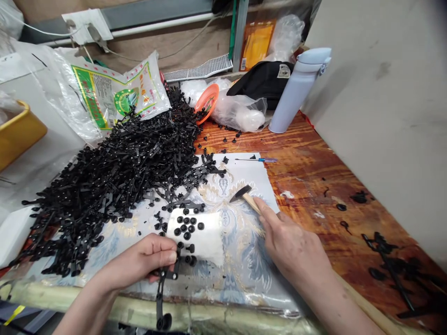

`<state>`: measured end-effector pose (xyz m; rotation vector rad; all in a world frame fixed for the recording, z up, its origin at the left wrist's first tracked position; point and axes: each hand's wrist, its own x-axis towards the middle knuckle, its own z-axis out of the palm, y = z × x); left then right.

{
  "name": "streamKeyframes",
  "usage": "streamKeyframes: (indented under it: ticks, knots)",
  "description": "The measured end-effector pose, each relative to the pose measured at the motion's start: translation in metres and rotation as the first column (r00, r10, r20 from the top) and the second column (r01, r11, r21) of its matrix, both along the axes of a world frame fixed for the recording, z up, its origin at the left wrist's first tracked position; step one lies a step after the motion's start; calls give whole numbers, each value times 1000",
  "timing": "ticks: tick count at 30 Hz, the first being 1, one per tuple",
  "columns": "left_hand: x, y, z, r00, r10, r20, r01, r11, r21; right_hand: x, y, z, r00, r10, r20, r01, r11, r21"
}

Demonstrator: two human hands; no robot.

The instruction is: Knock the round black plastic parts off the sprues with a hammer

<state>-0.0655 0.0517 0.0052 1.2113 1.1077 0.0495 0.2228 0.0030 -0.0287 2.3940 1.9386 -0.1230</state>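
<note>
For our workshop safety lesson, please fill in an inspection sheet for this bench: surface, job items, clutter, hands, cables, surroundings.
Surface: glossy wooden tabletop, partly covered by a patterned sheet.
Job items: hammer; jointed black part; white pad bearing small black knobs; large heap of black parts.
Clutter: screwdriver, orange dish, black cap, bottle, printed plastic bag; loose dark pieces at right, some too blurred to identify.
Hands: left hand grips the jointed black part; right hand grips the hammer's handle.
Cables: thin cable along the back wall near a socket panel; none seen crossing the sheet.
Surroundings: pale wall at right; yellow container at left.
</note>
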Motion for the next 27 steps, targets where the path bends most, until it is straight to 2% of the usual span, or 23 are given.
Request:
streamKeyframes:
  ticks: [3,7,14,21,23,27]
  knots:
    - [2,-5,-1,998,-66,-19,65,997,-41,3,1,1,999,-25,-32,26,1000,10]
    - [1,-10,-7,997,-51,-55,51,999,4,1,0,1,999,-33,-18,33,999,24]
    - [-4,-5,-10,992,-124,19,124,992,-3,-3,-3,1,1000,-27,11,26,998,57]
    - [-9,-12,-12,997,-52,61,55,998,-39,1,0,1,997,-68,-44,77,961,265]
    - [-11,-17,-13,996,-45,73,48,998,-33,2,5,-3,998,-47,-34,54,960,276]
    - [-14,-22,-14,995,-33,97,35,999,-22,-4,7,0,995,83,53,-96,941,326]
